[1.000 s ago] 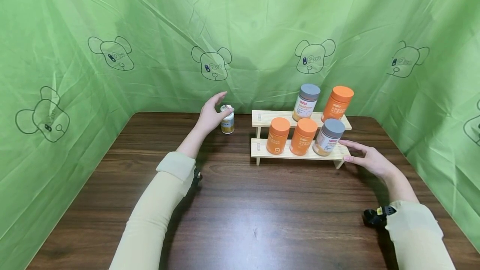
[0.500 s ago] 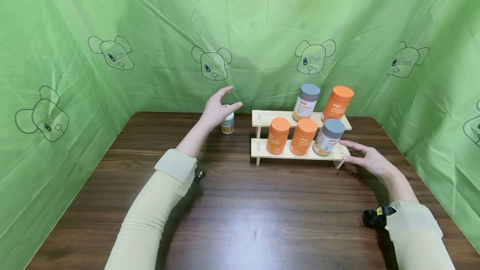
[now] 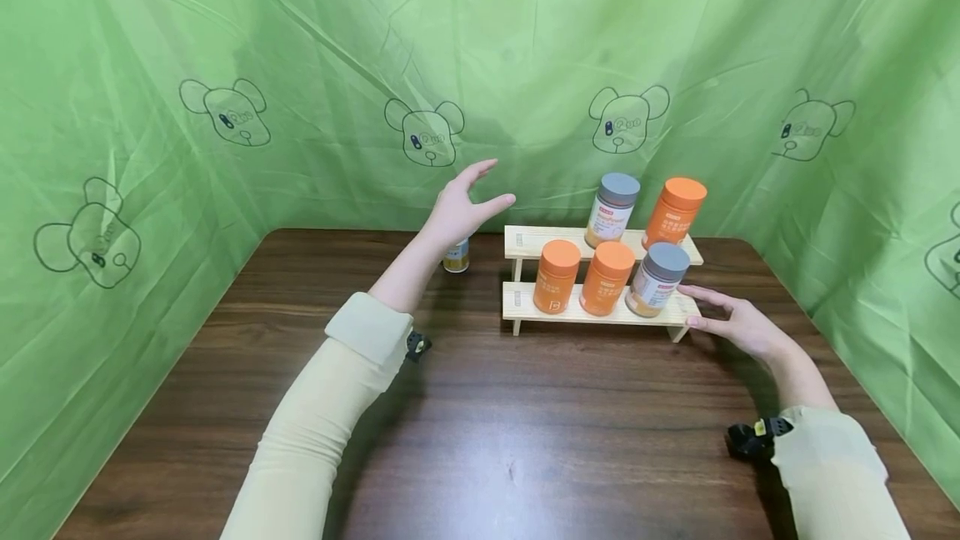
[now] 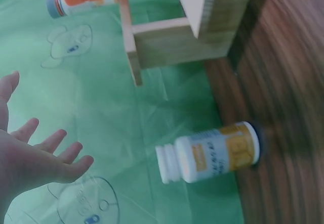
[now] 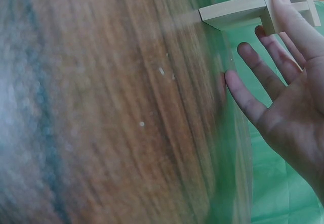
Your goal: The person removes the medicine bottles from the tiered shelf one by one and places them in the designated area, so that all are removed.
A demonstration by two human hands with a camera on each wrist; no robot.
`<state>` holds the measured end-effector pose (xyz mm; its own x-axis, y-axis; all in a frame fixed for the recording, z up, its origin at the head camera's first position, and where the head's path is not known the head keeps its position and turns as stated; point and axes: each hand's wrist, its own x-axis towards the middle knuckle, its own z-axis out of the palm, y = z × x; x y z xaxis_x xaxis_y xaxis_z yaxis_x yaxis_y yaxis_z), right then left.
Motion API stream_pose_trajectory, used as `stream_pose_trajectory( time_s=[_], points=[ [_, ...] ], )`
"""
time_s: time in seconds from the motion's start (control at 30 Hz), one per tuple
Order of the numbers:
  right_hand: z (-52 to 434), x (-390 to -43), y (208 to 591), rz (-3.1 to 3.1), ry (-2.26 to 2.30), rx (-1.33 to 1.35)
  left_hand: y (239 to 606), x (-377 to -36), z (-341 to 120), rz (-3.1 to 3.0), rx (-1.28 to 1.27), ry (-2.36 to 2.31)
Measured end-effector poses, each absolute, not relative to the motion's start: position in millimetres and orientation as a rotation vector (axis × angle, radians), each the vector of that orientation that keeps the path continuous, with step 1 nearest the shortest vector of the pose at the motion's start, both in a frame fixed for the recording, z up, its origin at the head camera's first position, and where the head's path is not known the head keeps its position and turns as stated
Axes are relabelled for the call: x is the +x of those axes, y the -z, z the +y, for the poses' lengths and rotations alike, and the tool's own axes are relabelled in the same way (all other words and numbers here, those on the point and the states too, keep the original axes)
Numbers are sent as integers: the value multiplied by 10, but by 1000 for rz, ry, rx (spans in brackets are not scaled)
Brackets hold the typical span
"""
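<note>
My left hand (image 3: pixel 459 211) is raised with fingers and thumb spread, holding nothing. In the head view it partly covers a small white pill bottle (image 3: pixel 456 260) standing on the table. The left wrist view shows this bottle (image 4: pixel 217 153) whole, with its white cap and gold label, apart from the hand (image 4: pixel 38 158). My right hand (image 3: pixel 738 325) pinches the right end of a two-step wooden display rack (image 3: pixel 517 300) between thumb and forefinger; its other fingers (image 5: pixel 250 95) reach out straight. Orange jars (image 3: pixel 557 277) and grey-lidded jars (image 3: pixel 657 280) stand on both steps.
The rack's upper step (image 3: pixel 525 242) stands behind the lower one, near the back edge of the dark wooden table (image 3: pixel 480 415). A green curtain (image 3: pixel 330 157) with printed bear faces encloses the back and sides.
My left hand has moved right and slightly up, away from the small bottle, which stays in place. The right hand and the rack have not visibly moved.
</note>
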<state>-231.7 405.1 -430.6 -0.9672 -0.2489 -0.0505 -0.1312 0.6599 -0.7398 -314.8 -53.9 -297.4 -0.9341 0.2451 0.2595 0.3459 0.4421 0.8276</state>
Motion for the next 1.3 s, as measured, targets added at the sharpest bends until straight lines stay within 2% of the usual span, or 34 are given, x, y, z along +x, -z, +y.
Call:
stream_pose_trajectory(
  time_s=[0.47,1.3],
  points=[
    [4072,-2307,4315,2763,1156,-319,2790,-3069,-145,-2531,-609,1540],
    [4037,-2308,4300,2769,1145,-325,2754,-3130,506,-2602,-778,1531]
  ],
)
